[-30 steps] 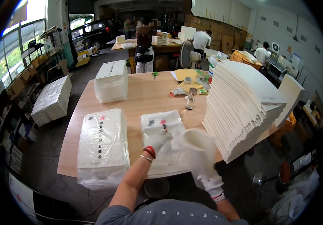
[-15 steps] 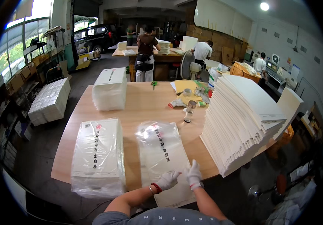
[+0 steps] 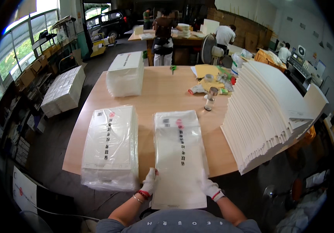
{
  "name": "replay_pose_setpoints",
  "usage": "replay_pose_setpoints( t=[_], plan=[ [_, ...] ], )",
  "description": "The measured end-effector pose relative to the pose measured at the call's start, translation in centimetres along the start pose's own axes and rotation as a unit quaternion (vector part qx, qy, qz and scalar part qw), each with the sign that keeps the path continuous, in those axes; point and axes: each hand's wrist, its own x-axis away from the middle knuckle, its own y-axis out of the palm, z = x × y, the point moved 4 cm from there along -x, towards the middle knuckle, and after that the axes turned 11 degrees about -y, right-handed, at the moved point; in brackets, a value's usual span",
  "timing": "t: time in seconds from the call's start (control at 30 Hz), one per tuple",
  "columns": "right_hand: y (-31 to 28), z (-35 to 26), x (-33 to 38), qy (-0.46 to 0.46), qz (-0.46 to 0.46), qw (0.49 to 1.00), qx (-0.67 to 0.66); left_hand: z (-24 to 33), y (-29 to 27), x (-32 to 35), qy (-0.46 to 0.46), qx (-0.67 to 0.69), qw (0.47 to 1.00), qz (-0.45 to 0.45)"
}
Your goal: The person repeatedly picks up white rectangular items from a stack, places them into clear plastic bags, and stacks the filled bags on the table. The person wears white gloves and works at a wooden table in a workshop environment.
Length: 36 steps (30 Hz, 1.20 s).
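A large sheet of white paper (image 3: 179, 176) with dark print and a red mark lies lengthwise in front of me, its upper part in a clear plastic bag (image 3: 192, 116). Its near end hangs over the table's front edge, close to my body. My left hand (image 3: 149, 182), in a white glove, grips the left side of the paper. On the opposite side my right hand (image 3: 211, 187), gloved too, holds the edge; its fingers are slightly blurred. To the left stands a thick stack of plastic-wrapped printed sheets (image 3: 110, 138).
A tall fanned stack of white paper (image 3: 254, 116) stands on the right of the wooden table (image 3: 167, 85). Farther back are another wrapped stack (image 3: 125, 75), a glass bottle (image 3: 210, 99), green scissors (image 3: 173, 69) and cluttered gloves and yellow paper. Several people work beyond, near a fan (image 3: 209, 48).
My hands have parted from the middle of the packet to its two sides. The bag and paper now lie straighter and flatter. My view has shifted, so the table appears higher.
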Motion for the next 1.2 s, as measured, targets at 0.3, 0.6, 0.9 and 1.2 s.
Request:
replay_pose_setpoints(
  t=[0.3, 0.6, 0.9, 1.2],
  plan=[
    [5.1, -3.1, 11.6, -0.098, 0.113, 0.989, 0.006, 2.6, -4.5, 15.7, 0.144, -0.106, 0.975, -0.134],
    [5.3, -0.5, 12.5, -0.067, 0.195, 0.926, -0.317, 4.3, -5.2, 13.8, 0.194, -0.101, 0.975, -0.043],
    [2.2, -15.2, 0.5, -0.073, 0.129, 0.639, -0.755, 11.4, -15.4, 15.4, 0.399, -0.028, 0.894, 0.202],
    [9.9, -26.8, -7.6, -0.130, -0.218, 0.751, -0.609, -4.0, -30.1, 5.6, 0.084, 0.284, 0.877, 0.377]
  ],
)
